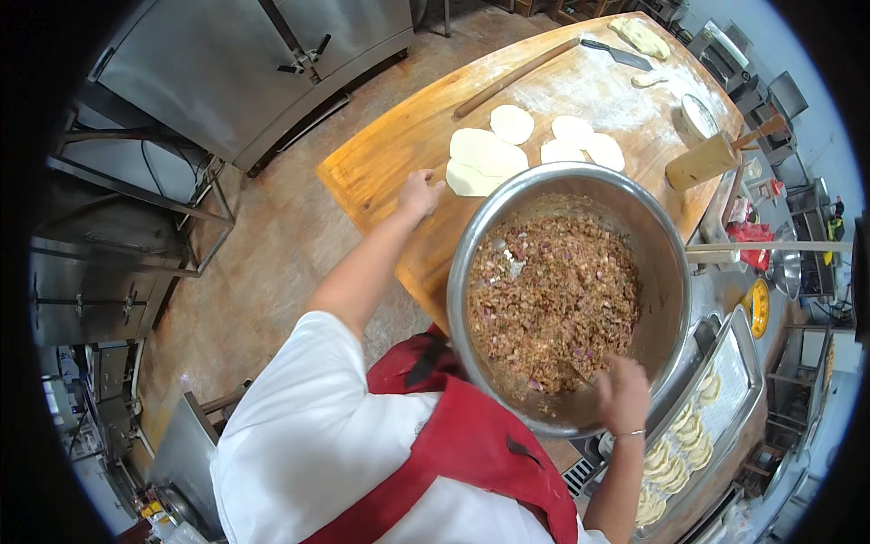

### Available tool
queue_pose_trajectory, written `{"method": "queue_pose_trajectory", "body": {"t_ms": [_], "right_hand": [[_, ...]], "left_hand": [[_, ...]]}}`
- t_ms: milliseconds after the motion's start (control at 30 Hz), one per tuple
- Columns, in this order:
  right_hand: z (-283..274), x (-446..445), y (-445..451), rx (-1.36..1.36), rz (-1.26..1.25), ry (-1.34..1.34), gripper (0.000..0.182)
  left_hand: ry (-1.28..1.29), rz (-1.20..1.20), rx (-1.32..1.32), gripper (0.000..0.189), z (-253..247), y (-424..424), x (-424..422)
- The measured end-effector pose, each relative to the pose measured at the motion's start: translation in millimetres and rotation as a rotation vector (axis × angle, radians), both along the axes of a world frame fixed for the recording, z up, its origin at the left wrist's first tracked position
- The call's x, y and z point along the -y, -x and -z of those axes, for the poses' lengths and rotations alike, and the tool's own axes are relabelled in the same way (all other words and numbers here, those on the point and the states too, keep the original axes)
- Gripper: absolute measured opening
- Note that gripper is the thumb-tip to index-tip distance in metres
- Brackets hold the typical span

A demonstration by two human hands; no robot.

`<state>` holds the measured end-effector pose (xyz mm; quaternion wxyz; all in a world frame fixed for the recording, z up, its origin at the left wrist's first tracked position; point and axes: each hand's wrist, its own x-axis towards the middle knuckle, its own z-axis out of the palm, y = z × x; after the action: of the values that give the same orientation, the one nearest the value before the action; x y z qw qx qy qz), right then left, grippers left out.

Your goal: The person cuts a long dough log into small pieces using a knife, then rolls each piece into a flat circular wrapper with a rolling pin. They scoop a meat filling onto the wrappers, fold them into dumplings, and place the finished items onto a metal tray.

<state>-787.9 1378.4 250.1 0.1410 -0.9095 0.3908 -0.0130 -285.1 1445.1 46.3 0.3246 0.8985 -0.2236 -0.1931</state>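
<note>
Before me a large stainless steel bowl (467, 367) holds chopped brown filling (557, 285) with purple and white bits in it. My right hand (624, 391) is inside the bowl's near right side. It grips a thin filling spatula (578, 372), whose far end is in the filling. My left hand (419, 194) is over the wooden table (380, 170), thumb and forefinger apart, just left of overlapping dough rounds (476, 178). Whether a fingertip touches the dough's edge is hard to tell. More dough rounds (581, 139) lie beyond the bowl.
Farther along the table are a rolling pin (516, 78), a cleaver (629, 58), a dough lump (639, 37) and a white bowl (699, 117). A thick wooden roller (703, 162) lies at right. Folded dumplings (690, 432) fill part of a metal tray (741, 381) near my right forearm.
</note>
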Motion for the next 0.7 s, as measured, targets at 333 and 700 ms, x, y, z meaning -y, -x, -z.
{"method": "queue_pose_trajectory", "body": {"t_ms": [333,700], "right_hand": [[55.3,-28.1,5.7,-0.558,0.089,-0.002,0.011],[2.9,-53.9,-42.2,-0.183,0.183,0.023,0.015]], "left_hand": [[-0.410,0.183,0.036,0.050,12.6,-75.5,139.9],[-0.427,0.209,0.232,0.032,56.0,-138.4,146.5]]}}
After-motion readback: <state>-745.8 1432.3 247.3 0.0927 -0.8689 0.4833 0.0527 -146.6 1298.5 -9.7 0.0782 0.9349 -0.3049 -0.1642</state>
